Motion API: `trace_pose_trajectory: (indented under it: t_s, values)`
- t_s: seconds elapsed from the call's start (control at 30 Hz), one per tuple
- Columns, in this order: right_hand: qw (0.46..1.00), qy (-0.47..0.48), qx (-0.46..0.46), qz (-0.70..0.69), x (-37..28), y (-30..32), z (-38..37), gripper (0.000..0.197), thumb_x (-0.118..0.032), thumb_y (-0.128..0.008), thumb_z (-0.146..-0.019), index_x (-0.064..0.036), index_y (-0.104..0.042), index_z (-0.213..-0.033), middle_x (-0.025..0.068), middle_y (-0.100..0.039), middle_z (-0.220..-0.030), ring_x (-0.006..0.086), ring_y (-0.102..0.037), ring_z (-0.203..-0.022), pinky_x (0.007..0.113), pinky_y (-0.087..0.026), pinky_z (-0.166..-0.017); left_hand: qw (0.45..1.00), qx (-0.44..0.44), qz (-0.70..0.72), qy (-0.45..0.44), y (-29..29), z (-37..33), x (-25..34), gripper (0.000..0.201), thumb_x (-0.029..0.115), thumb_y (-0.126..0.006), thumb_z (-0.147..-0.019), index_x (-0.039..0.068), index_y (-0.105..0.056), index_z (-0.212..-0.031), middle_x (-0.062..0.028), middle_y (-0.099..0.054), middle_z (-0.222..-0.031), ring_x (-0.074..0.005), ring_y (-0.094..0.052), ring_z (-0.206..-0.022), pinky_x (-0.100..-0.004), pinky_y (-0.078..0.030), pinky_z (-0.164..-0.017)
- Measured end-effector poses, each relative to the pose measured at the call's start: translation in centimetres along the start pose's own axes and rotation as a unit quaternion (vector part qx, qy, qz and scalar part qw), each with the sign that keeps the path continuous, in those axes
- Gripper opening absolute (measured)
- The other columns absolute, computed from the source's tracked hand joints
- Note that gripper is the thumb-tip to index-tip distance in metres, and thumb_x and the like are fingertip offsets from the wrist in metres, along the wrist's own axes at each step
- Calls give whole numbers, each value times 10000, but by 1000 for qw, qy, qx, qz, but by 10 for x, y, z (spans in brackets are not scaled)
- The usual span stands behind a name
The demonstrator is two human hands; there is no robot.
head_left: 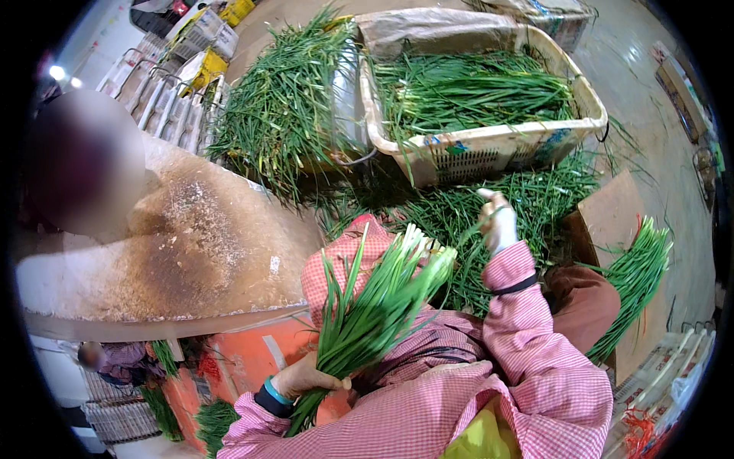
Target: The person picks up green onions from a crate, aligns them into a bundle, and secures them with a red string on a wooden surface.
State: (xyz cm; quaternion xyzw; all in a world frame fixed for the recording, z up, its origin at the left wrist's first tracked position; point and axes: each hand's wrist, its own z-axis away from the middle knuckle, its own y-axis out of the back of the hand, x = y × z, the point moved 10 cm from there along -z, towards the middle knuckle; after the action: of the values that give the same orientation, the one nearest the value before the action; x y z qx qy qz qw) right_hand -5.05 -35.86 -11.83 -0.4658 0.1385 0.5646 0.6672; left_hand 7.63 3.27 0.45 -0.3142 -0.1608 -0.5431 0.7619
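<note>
A bunch of green chives [375, 314] slants across my lap, its pale stem ends up and to the right. My left hand [304, 375] is closed around its lower, leafy part. My right hand [499, 222] is raised to the right of the stem ends, apart from them. Its fingers are bent together, and a thin green chive leaf [488, 219] hangs from them. Below and around this hand lies a heap of loose chive leaves [527, 195]. A checked pink cloth [340, 264] covers my knee behind the bunch.
A cream plastic crate [489, 157] ahead holds more chives [489, 88]. Left of it is a tall leafy pile [283, 99]. A stained board [206, 222] lies at the left, with a blurred person beyond. At the right, a tied bunch [634, 283] rests on cardboard [612, 210].
</note>
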Motion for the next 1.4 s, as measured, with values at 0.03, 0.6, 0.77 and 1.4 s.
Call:
trace_pose_trajectory:
  t_s: [0.03,0.6,0.77,1.4]
  values:
    - [999,36,34,-10,-12,22,-5,384,-307,-305,-954,-17,-538,-1048,-72,-329,-494,49,-232,-374,217,-212,-326,1000,-3,0,9,0,0,1,419,-13,-656,-685,-4,-502,-1075,-80,-598,-833,-110,-547,-644,-226,-444,-553]
    - [939,126,-215,237,-45,-55,64,185,-241,-619,-758,-72,-668,-817,28,-647,-814,130,-573,-755,299,-446,-744,989,84,112,53,-10,8,24,365,-94,-557,-726,-14,-532,-1081,-130,-610,-958,-140,-572,-684,-230,-469,-564]
    - [916,114,89,374,-58,107,-12,668,-337,-669,-738,76,-422,-1201,199,-560,-1090,226,-545,-995,341,-425,-873,996,79,21,38,5,8,21,355,-83,-560,-720,-14,-543,-1068,-115,-615,-959,-127,-567,-674,-224,-461,-558]
    - [885,-158,-48,436,138,91,4,640,-468,-391,-878,-42,-249,-1335,193,-363,-1323,335,-435,-1139,432,-373,-936,839,221,-479,-135,8,14,129,332,-31,-567,-656,30,-601,-981,-155,-632,-865,-253,-617,-738,-338,-481,-619]
